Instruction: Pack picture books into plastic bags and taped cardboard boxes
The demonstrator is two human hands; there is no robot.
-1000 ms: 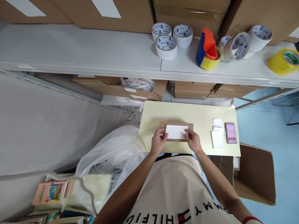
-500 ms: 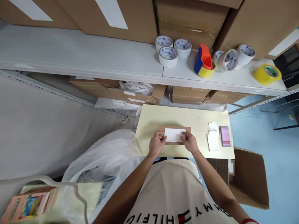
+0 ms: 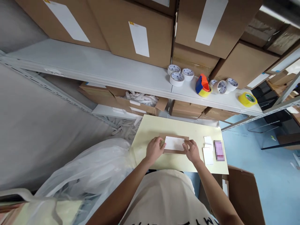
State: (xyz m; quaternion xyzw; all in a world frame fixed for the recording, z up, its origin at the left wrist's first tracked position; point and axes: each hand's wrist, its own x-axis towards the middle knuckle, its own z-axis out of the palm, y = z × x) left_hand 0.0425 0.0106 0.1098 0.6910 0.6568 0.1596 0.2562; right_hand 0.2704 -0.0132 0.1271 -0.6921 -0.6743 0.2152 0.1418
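Note:
A white card [image 3: 174, 143] lies on a flat brown cardboard piece [image 3: 174, 151] on a pale yellow board [image 3: 164, 128]. My left hand [image 3: 154, 150] pinches the card's left end, fingers curled. My right hand [image 3: 192, 150] pinches the right end the same way. Both hands rest on the cardboard's near edge.
White cards [image 3: 208, 153] and a pink slip [image 3: 219, 150] lie on the board's right side. A white shelf [image 3: 93, 67] carries white tape rolls [image 3: 177, 78], a tape dispenser [image 3: 202, 86] and yellow tape [image 3: 247, 99], under brown boxes [image 3: 133, 28]. A plastic bag [image 3: 93, 175] sits left, an open carton [image 3: 243, 193] right.
The camera has tilted up, showing more of the shelf boxes. Both hands stay at the ends of the white card on the cardboard.

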